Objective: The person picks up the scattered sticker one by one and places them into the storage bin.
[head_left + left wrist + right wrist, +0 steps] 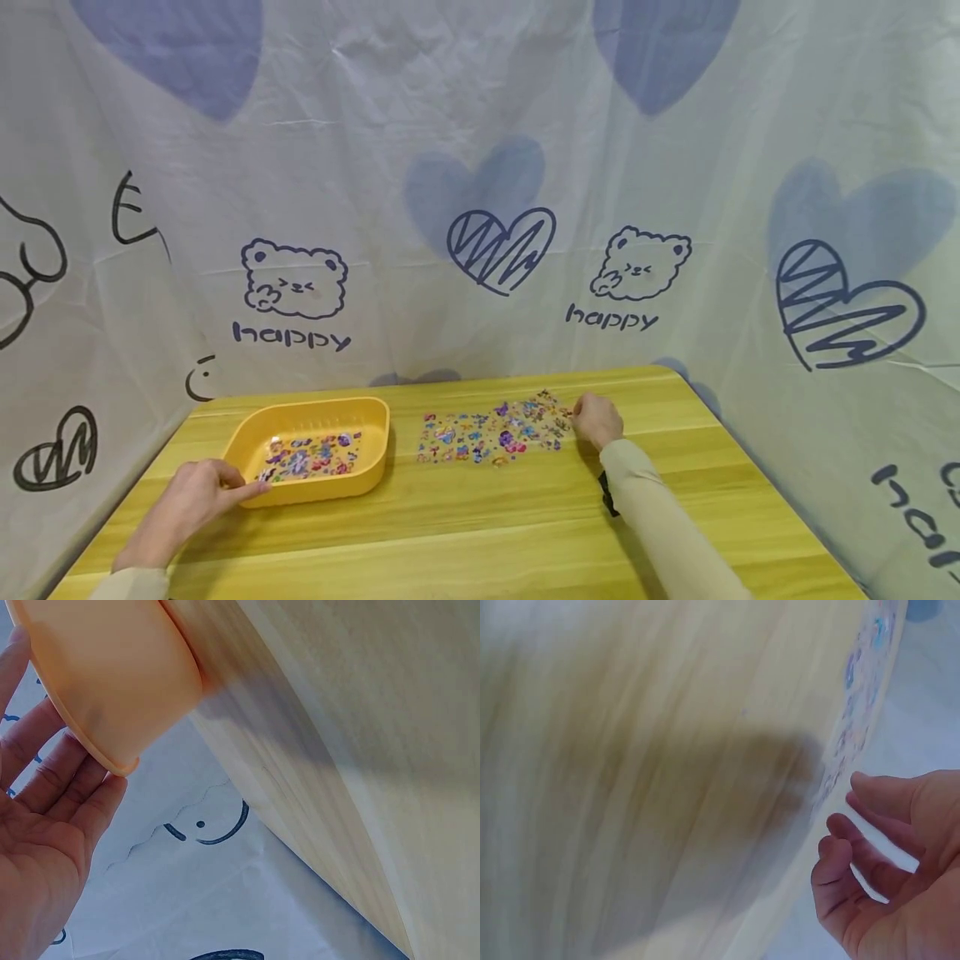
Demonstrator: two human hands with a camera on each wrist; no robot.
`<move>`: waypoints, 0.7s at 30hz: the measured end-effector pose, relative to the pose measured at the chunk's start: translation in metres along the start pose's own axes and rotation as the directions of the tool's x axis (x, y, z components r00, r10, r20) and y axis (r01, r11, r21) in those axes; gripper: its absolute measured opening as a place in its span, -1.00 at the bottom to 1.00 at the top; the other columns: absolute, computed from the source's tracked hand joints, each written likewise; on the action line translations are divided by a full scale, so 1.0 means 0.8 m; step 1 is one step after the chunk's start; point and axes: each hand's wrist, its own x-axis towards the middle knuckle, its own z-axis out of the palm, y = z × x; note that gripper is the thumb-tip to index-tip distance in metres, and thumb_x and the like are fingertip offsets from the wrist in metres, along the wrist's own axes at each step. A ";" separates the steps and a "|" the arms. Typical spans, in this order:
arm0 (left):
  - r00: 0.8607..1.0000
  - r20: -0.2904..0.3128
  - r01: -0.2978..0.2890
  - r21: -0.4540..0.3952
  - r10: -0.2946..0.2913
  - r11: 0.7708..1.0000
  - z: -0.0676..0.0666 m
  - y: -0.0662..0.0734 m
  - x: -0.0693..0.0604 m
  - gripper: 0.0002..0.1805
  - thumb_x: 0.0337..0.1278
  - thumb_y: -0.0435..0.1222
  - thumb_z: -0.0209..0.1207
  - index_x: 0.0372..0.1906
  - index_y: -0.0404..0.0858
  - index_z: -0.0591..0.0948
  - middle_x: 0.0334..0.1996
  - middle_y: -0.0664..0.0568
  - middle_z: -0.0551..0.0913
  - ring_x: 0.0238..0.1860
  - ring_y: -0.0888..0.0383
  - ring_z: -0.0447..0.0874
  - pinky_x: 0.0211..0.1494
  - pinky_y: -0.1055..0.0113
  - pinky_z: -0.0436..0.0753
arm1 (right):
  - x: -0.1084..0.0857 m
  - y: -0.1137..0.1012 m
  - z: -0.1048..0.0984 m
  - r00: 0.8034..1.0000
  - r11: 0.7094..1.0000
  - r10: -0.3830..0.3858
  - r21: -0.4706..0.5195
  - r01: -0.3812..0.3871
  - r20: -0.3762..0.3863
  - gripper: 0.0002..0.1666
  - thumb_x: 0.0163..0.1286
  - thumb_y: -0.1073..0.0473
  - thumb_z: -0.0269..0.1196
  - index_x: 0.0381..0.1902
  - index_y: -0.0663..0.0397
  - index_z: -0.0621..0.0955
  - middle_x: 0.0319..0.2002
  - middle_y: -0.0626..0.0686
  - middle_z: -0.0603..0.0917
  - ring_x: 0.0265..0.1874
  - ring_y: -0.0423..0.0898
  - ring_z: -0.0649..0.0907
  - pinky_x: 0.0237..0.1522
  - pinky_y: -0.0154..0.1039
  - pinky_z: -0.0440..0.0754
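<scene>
Beyond the left hand (187,500) and the right hand (597,419) we see a pale curtain (375,167), the largest thing here, printed with hearts and bears. Under two bears we read "happy" (292,335); past the right hand the word appears again, cut off by the picture's edge. We find no brand or label.

Beneath both hands lies the yellow, wood-grained tabletop (465,533). At the left hand sits the yellow tray (360,483); between the hands, on the tabletop, lies the sticker spread (506,437), apparently clear sheets with colourful pieces, its right end just at the right hand's fingers.

The left hand grips the tray's rim at its near left corner. The right hand's fingers are bent, thumb and forefinger close together; we cannot tell whether they pinch the spread's edge. Smallest, just right of the left hand, are more pieces (300,461) inside the tray, and a dark band (607,493) on the right wrist.

We judge the step in hand to be arranging or picking up the spread with the tray steadied; the next move probably calls for a light fingertip pinch at its edge.
</scene>
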 end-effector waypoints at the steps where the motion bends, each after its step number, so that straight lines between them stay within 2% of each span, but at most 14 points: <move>1: 1.000 0.005 0.003 -0.002 -0.003 1.000 0.000 0.000 0.000 -0.48 0.04 0.18 0.31 -0.42 -0.25 0.76 -0.52 0.09 0.62 -0.46 0.16 0.36 -0.44 0.36 0.29 | 0.000 0.000 -0.001 1.000 1.000 0.000 -0.008 0.000 0.018 -0.80 0.35 0.31 0.17 -0.16 0.22 0.71 -0.15 0.23 0.73 -0.22 0.15 0.68 -0.25 0.03 0.64; 4: 1.000 0.018 0.013 -0.006 -0.013 1.000 0.000 -0.001 0.001 -0.47 0.04 0.17 0.31 -0.41 -0.26 0.77 -0.53 0.09 0.61 -0.46 0.16 0.36 -0.44 0.36 0.28 | 0.000 0.002 0.000 0.998 0.999 -0.014 -0.039 0.016 0.053 -0.75 0.36 0.31 0.18 -0.07 0.21 0.71 -0.07 0.24 0.71 -0.09 0.20 0.67 -0.14 0.08 0.65; 6: 1.000 0.023 0.018 -0.004 -0.018 1.000 0.000 -0.001 0.002 -0.46 0.05 0.18 0.30 -0.39 -0.27 0.77 -0.52 0.08 0.62 -0.45 0.16 0.36 -0.43 0.35 0.29 | 0.000 0.004 0.001 0.998 0.998 -0.012 -0.060 0.016 0.059 -0.78 0.36 0.27 0.21 -0.11 0.19 0.72 -0.09 0.22 0.72 -0.11 0.19 0.68 -0.16 0.08 0.65; 9: 0.999 0.035 0.026 -0.004 -0.026 1.000 -0.001 -0.001 0.003 -0.43 0.04 0.20 0.30 -0.37 -0.29 0.77 -0.50 0.07 0.63 -0.44 0.15 0.38 -0.39 0.32 0.32 | -0.001 0.005 0.002 0.999 0.996 0.014 -0.089 -0.011 0.039 -0.84 0.34 0.16 0.30 -0.28 0.15 0.73 -0.24 0.15 0.73 -0.28 0.09 0.68 -0.31 0.02 0.64; 12: 0.998 0.047 0.031 0.001 -0.031 1.000 -0.002 0.000 0.004 -0.39 0.05 0.21 0.28 -0.34 -0.32 0.77 -0.46 0.05 0.66 -0.42 0.14 0.39 -0.35 0.28 0.34 | -0.002 0.007 0.003 0.999 0.994 0.047 -0.101 -0.046 0.016 -0.78 0.29 0.09 0.37 -0.48 0.09 0.66 -0.44 0.07 0.68 -0.48 -0.02 0.61 -0.48 -0.08 0.55; 15: 0.998 0.046 0.033 -0.006 -0.032 0.999 -0.002 -0.001 0.003 -0.41 0.04 0.21 0.29 -0.35 -0.30 0.77 -0.48 0.06 0.65 -0.44 0.15 0.38 -0.39 0.32 0.33 | -0.002 0.010 0.003 0.996 0.992 0.086 -0.090 -0.084 0.015 -0.69 0.25 0.06 0.41 -0.57 0.06 0.57 -0.57 0.03 0.59 -0.60 -0.08 0.52 -0.55 -0.17 0.44; 18: 0.999 0.043 0.032 -0.014 -0.031 0.999 -0.001 -0.001 0.003 -0.42 0.03 0.21 0.29 -0.37 -0.29 0.77 -0.52 0.08 0.61 -0.46 0.17 0.36 -0.44 0.36 0.29 | 0.000 0.012 0.000 0.992 0.991 0.119 -0.069 -0.117 0.028 -0.65 0.20 0.04 0.43 -0.54 0.11 0.55 -0.60 0.04 0.54 -0.62 -0.08 0.46 -0.55 -0.18 0.38; 21: 0.998 0.047 0.039 -0.014 -0.038 0.999 -0.002 -0.001 0.004 -0.40 0.03 0.22 0.29 -0.36 -0.30 0.77 -0.51 0.06 0.62 -0.46 0.16 0.37 -0.43 0.34 0.31 | 0.001 0.013 -0.003 0.986 0.988 0.155 -0.033 -0.154 0.059 -0.64 0.19 0.03 0.44 -0.42 0.16 0.56 -0.54 0.07 0.56 -0.57 -0.05 0.47 -0.51 -0.16 0.37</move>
